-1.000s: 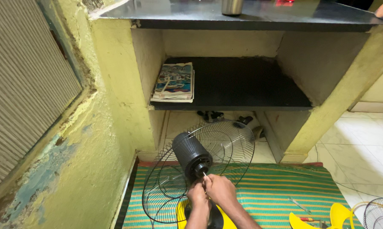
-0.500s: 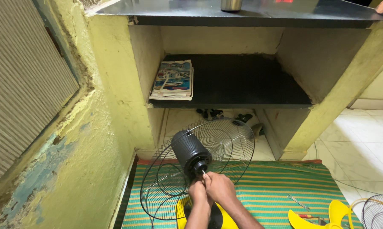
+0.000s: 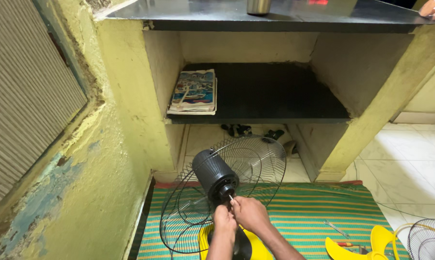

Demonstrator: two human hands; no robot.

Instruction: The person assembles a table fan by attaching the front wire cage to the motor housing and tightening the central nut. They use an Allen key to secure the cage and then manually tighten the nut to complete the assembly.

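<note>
1. Step in hand: both hands are at the front of the black motor housing (image 3: 215, 174) of a stripped-down fan. The right hand (image 3: 250, 215) pinches a thin metal piece, seemingly the motor shaft (image 3: 231, 198) or a small tool on it; which one cannot be told. Its fingers are closed around that piece.
2. The left hand (image 3: 224, 220) sits just beside the right, below the housing, fingers curled. Whether it grips anything cannot be told.
3. Position of the work: the housing stands tilted on a yellow fan base (image 3: 256, 245), with the rear wire guard (image 3: 227, 190) fitted around it. The assembly rests on a green striped mat (image 3: 314, 216) on the floor.
4. Judgement: the work appears to be at the shaft end of the motor, blade and front guard already off. The next move likely calls for a steady hold on the housing while the shaft fitting is turned or drawn; a slip could bend the guard wires.
5. Loose parts: a yellow fan blade (image 3: 367, 243), a small spanner (image 3: 336, 228) and a second wire guard (image 3: 429, 240) lie at the right of the mat.
6. Room: yellow plastered wall (image 3: 97, 192) on the left, paint peeling. A dark stone shelf (image 3: 275, 96) carries a stack of papers (image 3: 193, 92); a steel cup (image 3: 258, 6) stands on the slab above. Pale floor tiles (image 3: 410, 168) at right.
</note>
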